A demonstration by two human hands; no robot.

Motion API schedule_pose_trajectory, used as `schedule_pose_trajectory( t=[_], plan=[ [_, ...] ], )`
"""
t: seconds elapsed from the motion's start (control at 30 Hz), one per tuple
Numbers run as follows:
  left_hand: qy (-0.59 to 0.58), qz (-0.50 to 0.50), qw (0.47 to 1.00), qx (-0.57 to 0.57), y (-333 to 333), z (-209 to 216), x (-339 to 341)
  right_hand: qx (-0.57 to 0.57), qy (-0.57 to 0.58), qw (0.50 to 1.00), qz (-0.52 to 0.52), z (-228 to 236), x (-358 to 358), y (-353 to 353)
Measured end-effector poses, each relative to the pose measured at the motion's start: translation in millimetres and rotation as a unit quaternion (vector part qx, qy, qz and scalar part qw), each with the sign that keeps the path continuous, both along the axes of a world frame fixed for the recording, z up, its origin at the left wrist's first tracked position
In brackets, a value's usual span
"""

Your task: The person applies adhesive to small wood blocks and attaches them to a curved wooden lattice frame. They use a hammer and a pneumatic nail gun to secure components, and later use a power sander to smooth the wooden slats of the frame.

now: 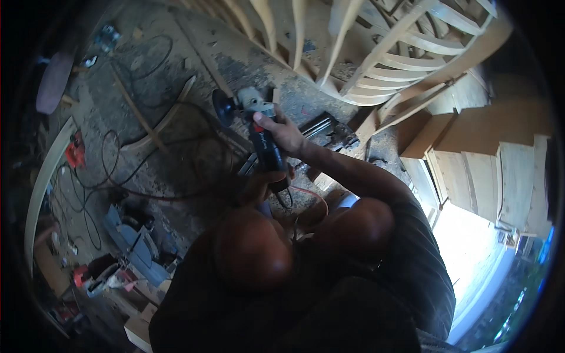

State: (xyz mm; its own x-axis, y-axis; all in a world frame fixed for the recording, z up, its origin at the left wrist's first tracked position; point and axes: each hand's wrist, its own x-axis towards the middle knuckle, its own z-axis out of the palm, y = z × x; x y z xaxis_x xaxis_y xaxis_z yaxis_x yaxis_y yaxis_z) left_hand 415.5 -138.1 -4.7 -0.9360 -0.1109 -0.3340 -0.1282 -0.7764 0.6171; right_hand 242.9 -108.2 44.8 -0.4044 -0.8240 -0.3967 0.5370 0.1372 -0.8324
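Observation:
Both my hands are on an angle grinder (266, 147) with a black body, a grey gear head and a dark round disc (223, 107) facing left. My right hand (285, 132) is wrapped around it just behind the gear head, thumb on top. Lower down, my left hand (259, 187) closes around the rear end of the body; that hand lies in shadow and its fingers are partly hidden. A black cord (287, 200) leaves the back of the grinder near my knees. The disc appears to touch no workpiece.
A curved wooden rib frame (406, 62) rises at the far right. Beside my right forearm lies a metal tool with rails (329, 130). Cables (112, 176) and wood strips (138, 109) cross the dusty floor at left, near a blue saw (138, 247). Boards (471, 170) stand right.

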Motion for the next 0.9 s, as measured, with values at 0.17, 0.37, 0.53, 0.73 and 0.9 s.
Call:
schedule_pose_trajectory(
  t=[0.17,0.37,0.53,0.73,0.9],
  plan=[
    [-0.201,0.095,0.974,-0.04,-18.3,-44.0,-22.6,0.114,0.416,0.894,0.12,-40.6,-58.5,8.3],
    [-0.256,0.143,0.944,-0.15,-149.3,-147.4,-6.2,-0.039,0.503,0.812,0.294,137.1,-70.5,29.1],
    [-0.446,0.072,0.792,-0.411,-94.6,-95.9,-58.9,0.08,0.535,0.82,0.185,215.9,-45.2,122.7],
    [-0.428,0.084,0.729,-0.527,-125.0,-128.4,-75.2,-0.033,0.594,0.803,0.034,239.7,-23.1,146.6],
    [-0.381,0.076,0.707,-0.591,-134.3,-151.6,-83.0,-0.035,0.63,0.774,-0.053,239.5,-19.0,134.6]
  ],
)
